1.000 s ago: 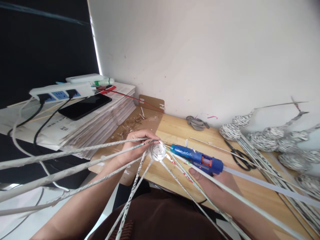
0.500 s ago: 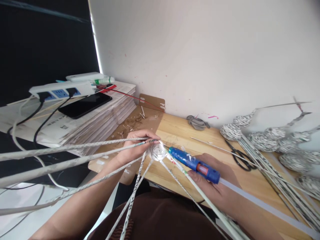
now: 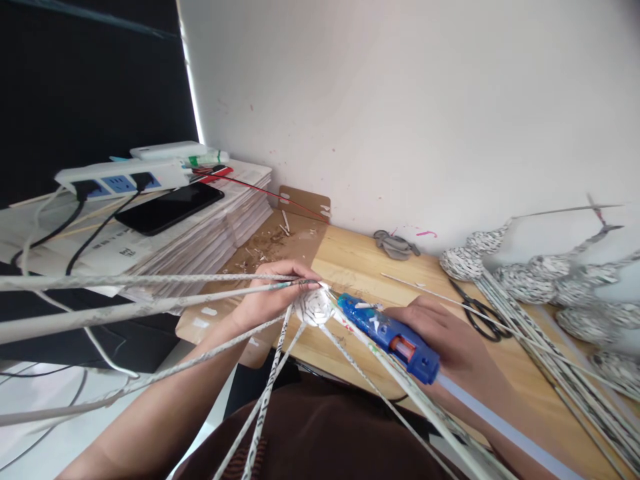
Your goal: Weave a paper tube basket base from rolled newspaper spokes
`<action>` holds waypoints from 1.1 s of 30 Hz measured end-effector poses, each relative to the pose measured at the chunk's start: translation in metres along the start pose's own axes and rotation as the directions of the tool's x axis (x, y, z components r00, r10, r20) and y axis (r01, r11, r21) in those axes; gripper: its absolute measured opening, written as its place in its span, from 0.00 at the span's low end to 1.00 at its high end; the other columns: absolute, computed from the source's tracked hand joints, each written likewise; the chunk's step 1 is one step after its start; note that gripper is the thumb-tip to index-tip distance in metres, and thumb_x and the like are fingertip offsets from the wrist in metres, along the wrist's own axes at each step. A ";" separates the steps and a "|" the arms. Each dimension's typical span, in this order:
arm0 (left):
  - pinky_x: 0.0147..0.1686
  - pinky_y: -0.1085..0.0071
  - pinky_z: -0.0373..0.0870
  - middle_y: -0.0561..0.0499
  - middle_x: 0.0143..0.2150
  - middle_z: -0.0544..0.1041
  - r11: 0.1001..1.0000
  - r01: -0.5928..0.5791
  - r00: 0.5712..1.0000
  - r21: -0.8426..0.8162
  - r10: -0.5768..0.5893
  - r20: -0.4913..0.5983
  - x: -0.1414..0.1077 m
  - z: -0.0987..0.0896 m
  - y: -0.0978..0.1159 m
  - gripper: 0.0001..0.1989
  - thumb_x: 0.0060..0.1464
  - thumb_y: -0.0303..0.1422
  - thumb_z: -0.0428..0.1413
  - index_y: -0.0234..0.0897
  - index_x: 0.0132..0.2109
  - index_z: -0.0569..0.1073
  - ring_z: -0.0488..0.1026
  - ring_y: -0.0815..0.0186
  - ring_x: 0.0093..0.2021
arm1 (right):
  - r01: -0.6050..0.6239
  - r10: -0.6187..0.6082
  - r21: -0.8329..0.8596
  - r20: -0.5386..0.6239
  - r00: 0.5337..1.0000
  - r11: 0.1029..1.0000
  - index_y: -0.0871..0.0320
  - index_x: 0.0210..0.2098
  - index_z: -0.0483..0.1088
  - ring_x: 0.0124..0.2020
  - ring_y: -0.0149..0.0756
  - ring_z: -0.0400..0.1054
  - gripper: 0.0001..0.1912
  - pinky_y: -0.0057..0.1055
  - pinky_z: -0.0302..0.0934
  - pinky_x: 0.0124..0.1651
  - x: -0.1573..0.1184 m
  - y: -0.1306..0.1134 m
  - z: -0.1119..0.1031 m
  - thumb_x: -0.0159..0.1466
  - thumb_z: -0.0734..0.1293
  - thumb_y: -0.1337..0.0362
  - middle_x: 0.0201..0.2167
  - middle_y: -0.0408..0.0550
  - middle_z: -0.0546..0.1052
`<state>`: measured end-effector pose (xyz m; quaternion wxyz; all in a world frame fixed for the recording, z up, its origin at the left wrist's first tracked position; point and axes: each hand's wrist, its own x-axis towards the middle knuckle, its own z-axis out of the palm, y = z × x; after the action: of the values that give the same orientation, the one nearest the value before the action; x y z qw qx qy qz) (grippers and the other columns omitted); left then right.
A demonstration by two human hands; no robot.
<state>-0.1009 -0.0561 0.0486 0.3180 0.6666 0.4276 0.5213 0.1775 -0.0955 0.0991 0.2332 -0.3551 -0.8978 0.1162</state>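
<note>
My left hand pinches the upper edge of a small woven paper piece, from which several long rolled newspaper tubes fan out toward me and to the left. Wrapped around a blue hot glue gun, my right hand keeps its nozzle at the piece's upper right edge, close to my left fingertips. A translucent glue stick sticks out of the gun's back end. Whether the nozzle touches the paper I cannot tell.
Black scissors and a bundle of paper tubes lie on the wooden table at right, near woven paper gourd shapes. On the left, a power strip and a phone rest on a paper stack. A grey cloth lies by the wall.
The glue gun has rolled and its back end has dipped slightly, with my right hand turning over it. The woven piece has tilted a little, and the left-hand tubes have shifted upward.
</note>
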 end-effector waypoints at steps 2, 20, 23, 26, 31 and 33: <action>0.33 0.75 0.74 0.48 0.31 0.82 1.000 0.000 1.000 -0.005 0.000 -0.006 0.000 -0.001 -0.001 0.05 0.49 0.33 0.65 0.35 0.33 0.80 0.79 0.66 0.32 | -0.007 0.007 -0.007 -0.010 1.000 1.000 0.54 0.46 0.70 0.33 0.38 0.68 0.11 0.34 0.61 0.35 -0.001 0.000 -0.001 0.68 0.61 0.61 0.34 0.49 0.77; 0.33 0.75 0.74 0.48 0.33 0.82 1.000 -0.021 1.000 -0.003 0.021 -0.009 -0.006 -0.005 -0.005 0.06 0.50 0.34 0.65 0.37 0.35 0.80 0.79 0.66 0.33 | 0.015 -0.015 -0.008 0.005 1.000 1.000 0.53 0.45 0.70 0.32 0.37 0.67 0.09 0.33 0.60 0.34 0.003 -0.003 -0.001 0.66 0.63 0.61 0.32 0.46 0.77; 0.33 0.75 0.74 0.48 0.33 0.82 0.999 -0.032 0.999 -0.001 0.032 0.001 -0.006 -0.005 -0.005 0.06 0.50 0.34 0.65 0.36 0.35 0.80 0.79 0.66 0.32 | 0.016 -0.016 -0.008 -0.003 1.000 1.000 0.52 0.45 0.70 0.31 0.37 0.68 0.10 0.32 0.61 0.34 0.003 -0.002 0.000 0.64 0.65 0.62 0.31 0.46 0.76; 0.32 0.75 0.74 0.48 0.32 0.82 0.999 -0.039 0.999 -0.012 0.039 -0.007 -0.005 -0.003 -0.003 0.06 0.49 0.33 0.65 0.35 0.34 0.80 0.79 0.67 0.32 | 0.013 -0.013 -0.007 0.007 1.000 1.000 0.53 0.45 0.70 0.32 0.38 0.68 0.10 0.33 0.61 0.34 0.003 -0.001 0.000 0.64 0.66 0.62 0.30 0.46 0.76; 0.31 0.77 0.74 0.48 0.31 0.82 0.998 -0.047 0.999 -0.030 0.047 -0.014 -0.005 0.000 -0.002 0.05 0.49 0.32 0.65 0.35 0.34 0.80 0.79 0.68 0.31 | 0.027 -0.026 -0.019 0.038 0.999 0.999 0.54 0.46 0.70 0.33 0.38 0.67 0.10 0.33 0.60 0.35 0.003 -0.001 -0.001 0.66 0.62 0.63 0.32 0.47 0.76; 0.31 0.77 0.74 0.49 0.31 0.82 0.998 -0.051 0.999 -0.034 0.051 -0.017 -0.006 0.000 -0.003 0.05 0.49 0.31 0.65 0.35 0.34 0.80 0.79 0.68 0.31 | 0.032 -0.032 -0.016 0.050 0.998 0.999 0.55 0.46 0.70 0.33 0.37 0.67 0.10 0.33 0.60 0.35 0.003 -0.001 -0.001 0.67 0.61 0.63 0.34 0.48 0.77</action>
<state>-0.1019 -0.0602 0.0432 0.3127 0.6674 0.4038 0.5419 0.1752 -0.0942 0.1017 0.2098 -0.3396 -0.9098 0.1138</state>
